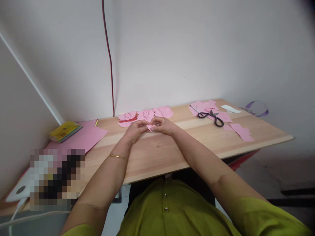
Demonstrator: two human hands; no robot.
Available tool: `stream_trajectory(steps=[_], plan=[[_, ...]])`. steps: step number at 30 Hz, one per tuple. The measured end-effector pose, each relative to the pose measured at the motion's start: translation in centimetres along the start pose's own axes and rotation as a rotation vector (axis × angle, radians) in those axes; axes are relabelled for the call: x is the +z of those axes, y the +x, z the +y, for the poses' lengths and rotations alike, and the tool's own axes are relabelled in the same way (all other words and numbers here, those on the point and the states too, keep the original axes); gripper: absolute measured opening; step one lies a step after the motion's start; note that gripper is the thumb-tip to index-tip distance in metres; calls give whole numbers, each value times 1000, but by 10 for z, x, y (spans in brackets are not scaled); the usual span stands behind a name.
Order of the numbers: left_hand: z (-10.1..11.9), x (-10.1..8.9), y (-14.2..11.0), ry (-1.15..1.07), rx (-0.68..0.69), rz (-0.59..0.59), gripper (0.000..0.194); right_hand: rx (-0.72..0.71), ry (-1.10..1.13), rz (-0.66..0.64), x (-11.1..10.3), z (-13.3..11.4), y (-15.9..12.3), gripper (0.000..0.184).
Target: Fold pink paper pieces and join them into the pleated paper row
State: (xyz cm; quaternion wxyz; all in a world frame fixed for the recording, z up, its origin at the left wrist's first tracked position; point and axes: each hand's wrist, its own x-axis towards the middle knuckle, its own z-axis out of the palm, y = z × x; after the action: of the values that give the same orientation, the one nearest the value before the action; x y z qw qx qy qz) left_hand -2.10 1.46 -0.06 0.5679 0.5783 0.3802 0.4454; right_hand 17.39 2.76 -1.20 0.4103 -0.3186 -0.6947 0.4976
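Observation:
Both hands meet over the middle of the wooden table, pinching a small piece of pink paper between them. My left hand is closed on its left side, fingertips and thumb together. From the right, my right hand grips the same piece with curled fingers. Much of the paper is hidden behind the fingers. Just beyond the hands lie several pink paper cutouts with jagged edges and cut lines. A red strip rests across the leftmost one.
Black-handled scissors lie on pink paper scraps at the right, near a white strip and a purple ribbon loop. At left, a yellow pack sits on pink sheets. A blurred-out area covers things at the lower left.

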Motion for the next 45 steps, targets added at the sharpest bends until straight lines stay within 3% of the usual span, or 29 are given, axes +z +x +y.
stream_trajectory(steps=[8,16,22,36,45], plan=[[4,4,1,157,136,16,25,-15,43,43,4,2,1,29],[-5,6,3,331,262,134,10,-28,53,75,8,3,3,32],[-4,6,3,400,357,153,4,-16,104,76,10,1,3,36],[-10,3,5,475,368,162,10,-53,114,59,9,3,3,28],[-8,5,4,595,471,174,8,-36,99,72,8,3,4,28]])
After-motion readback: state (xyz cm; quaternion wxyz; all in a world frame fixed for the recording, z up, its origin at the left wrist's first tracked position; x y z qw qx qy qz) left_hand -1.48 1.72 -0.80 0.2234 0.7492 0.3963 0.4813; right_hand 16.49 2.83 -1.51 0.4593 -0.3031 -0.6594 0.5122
